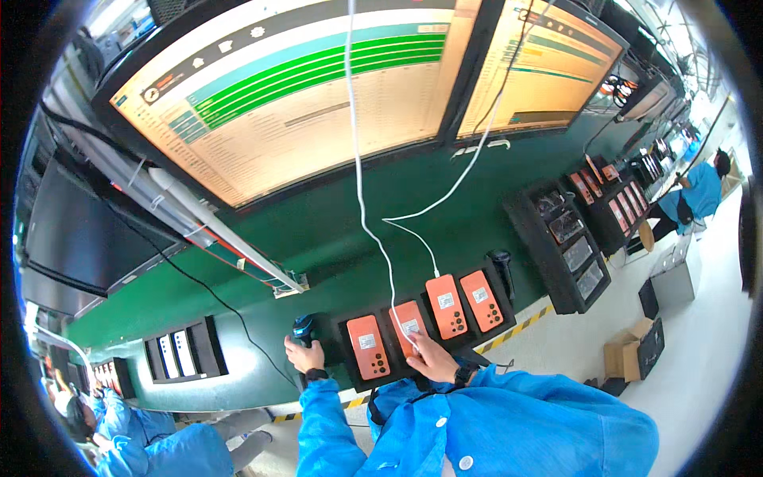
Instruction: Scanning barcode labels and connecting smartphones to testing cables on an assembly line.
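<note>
My left hand [304,356] is wrapped round a dark handheld barcode scanner [303,326], whose head points away from me. In front of me a black tray [345,343] holds several coral-coloured phones in a row, backs up, each with a white label. My right hand [434,360] is over the near end of the second phone [406,316] from the left, its fingers closed on the end of a white cable [373,230]. The plug itself is hidden by the fingers. Into the far end of the third phone [446,305] runs another white cable [425,241].
Two large monitors [318,95] stand behind the green bench. A second scanner [501,270] lies right of the tray, beside a black parts tray [584,290]. Leftward is a black tray with white phones [183,352]. A co-worker [171,445] sits at the lower left.
</note>
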A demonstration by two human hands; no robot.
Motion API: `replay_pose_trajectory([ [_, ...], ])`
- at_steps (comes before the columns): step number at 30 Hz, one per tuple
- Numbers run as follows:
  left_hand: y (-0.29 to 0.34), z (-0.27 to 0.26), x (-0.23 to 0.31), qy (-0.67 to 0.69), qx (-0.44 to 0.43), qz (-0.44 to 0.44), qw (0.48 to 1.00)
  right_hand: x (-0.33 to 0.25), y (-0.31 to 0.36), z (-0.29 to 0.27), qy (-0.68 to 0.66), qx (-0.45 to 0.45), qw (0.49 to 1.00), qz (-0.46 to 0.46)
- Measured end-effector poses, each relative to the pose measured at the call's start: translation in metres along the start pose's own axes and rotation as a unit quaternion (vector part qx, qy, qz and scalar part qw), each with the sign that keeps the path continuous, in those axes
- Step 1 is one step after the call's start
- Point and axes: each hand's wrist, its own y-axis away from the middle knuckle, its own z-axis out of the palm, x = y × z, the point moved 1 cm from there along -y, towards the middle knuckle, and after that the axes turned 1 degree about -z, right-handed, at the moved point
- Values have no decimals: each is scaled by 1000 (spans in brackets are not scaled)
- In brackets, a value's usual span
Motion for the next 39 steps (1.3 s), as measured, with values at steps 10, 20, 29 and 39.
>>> replay_pose_trajectory([
  [10, 12, -15, 1, 360, -290, -53, 885, -33, -14, -7, 46, 5, 999, 8],
  [20, 143, -31, 58, 309, -532, 2, 789, 27, -31, 0, -232, 114, 951, 172],
  [29, 157, -13, 47, 197, -458, 75, 863, 67, -26, 19, -224, 159, 959, 64],
  [39, 162, 16, 16, 179, -412, 133, 884, 59, -12, 7, -97, 173, 980, 33],
])
